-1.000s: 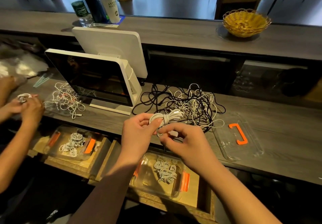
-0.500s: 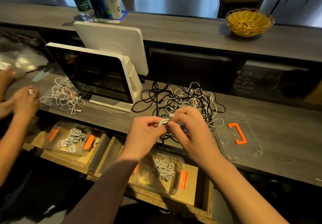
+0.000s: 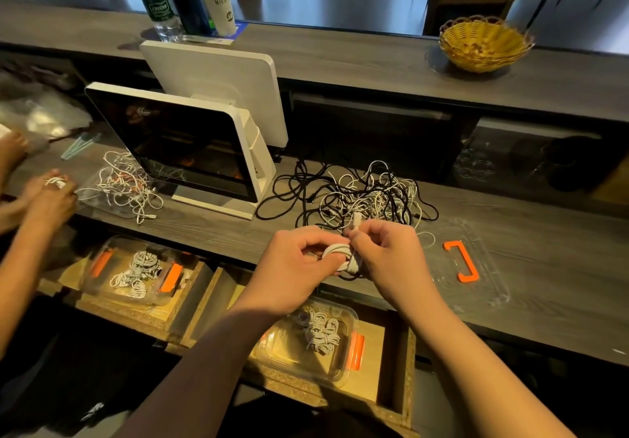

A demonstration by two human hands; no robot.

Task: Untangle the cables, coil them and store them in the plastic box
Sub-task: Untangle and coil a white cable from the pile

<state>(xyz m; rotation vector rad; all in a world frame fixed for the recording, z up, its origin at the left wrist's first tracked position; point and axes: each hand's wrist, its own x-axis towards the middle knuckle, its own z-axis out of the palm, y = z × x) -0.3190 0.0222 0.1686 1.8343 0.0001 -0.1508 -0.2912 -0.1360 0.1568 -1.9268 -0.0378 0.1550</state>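
- Coiled white cable (image 3: 337,254) over counter (image 3: 544,267) front edge, above plastic box (image 3: 343,374) in open drawer.
- Left hand (image 3: 292,270) clasping coil; right hand (image 3: 388,260) pinching its wrapped end.
- Tangled cables (image 3: 357,195) behind; clear lid (image 3: 476,267) rightward.

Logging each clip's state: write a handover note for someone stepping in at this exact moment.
Left hand: grips a white coil.
Right hand: pinches the wrap around that coil.
Tangle of black and white cables lies on the counter behind the hands.
Box sits open in the drawer below, several coils inside; its lid lies on the counter to the right.
Done: some cables coiled and stored.
Left: finish this coil, drop it in the box, work through the tangle, probably close the lid.
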